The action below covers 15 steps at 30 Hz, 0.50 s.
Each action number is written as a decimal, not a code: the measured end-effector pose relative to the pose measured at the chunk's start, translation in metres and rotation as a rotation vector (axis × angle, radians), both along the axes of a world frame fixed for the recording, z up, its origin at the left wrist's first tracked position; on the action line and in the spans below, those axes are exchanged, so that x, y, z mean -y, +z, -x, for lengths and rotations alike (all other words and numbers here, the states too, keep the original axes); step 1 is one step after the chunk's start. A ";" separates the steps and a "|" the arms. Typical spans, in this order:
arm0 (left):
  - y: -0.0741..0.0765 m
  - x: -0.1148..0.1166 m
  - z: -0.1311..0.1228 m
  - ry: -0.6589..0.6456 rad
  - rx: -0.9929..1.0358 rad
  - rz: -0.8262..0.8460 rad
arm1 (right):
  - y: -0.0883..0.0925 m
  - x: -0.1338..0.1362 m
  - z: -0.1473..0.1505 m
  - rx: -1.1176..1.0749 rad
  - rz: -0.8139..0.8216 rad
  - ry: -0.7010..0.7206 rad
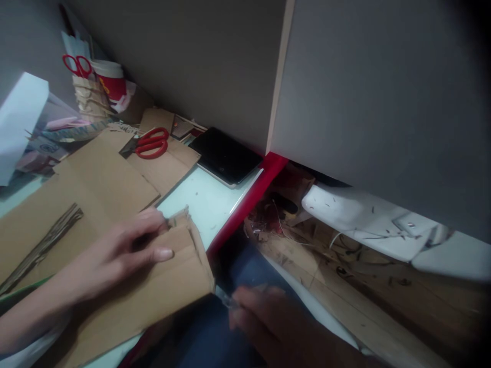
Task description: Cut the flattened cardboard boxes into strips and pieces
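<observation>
My left hand (123, 250) lies on a brown cardboard piece (161, 286) at the desk's right edge, thumb and fingers gripping its ragged top edge. Below the desk edge, over my lap, my right hand (264, 322) is closed around a small shiny thing I cannot make out, close to the cardboard's lower right corner. The hand is dark and blurred.
More cardboard sheets (95, 179) cover the desk, with red scissors (151, 143) on them. A black tablet (224, 156) lies by the grey partition. A second pair of scissors (76, 65) and a red cup (112, 79) stand at the back left. Scraps and a white power strip (368, 220) litter the floor.
</observation>
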<state>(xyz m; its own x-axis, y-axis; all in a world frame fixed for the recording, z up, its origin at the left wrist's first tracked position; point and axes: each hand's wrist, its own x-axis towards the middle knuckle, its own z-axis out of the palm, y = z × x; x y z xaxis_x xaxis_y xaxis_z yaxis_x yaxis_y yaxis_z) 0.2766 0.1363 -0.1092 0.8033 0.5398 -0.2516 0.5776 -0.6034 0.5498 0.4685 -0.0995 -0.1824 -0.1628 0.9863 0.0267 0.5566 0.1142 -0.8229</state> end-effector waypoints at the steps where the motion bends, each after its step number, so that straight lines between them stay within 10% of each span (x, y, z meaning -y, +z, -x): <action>1: 0.000 0.000 -0.001 0.020 0.006 -0.002 | 0.003 -0.007 -0.002 0.018 0.021 0.047; 15: -0.011 0.000 -0.014 0.197 0.076 -0.053 | 0.028 -0.056 -0.053 -0.068 0.300 0.119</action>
<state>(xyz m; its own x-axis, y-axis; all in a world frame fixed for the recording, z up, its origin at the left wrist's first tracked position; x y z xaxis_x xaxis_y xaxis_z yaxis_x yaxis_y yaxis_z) 0.2909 0.1363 -0.1203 0.6968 0.6988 -0.1616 0.6452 -0.5123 0.5667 0.5218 -0.0434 -0.1545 -0.2855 0.9258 -0.2479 0.4970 -0.0781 -0.8642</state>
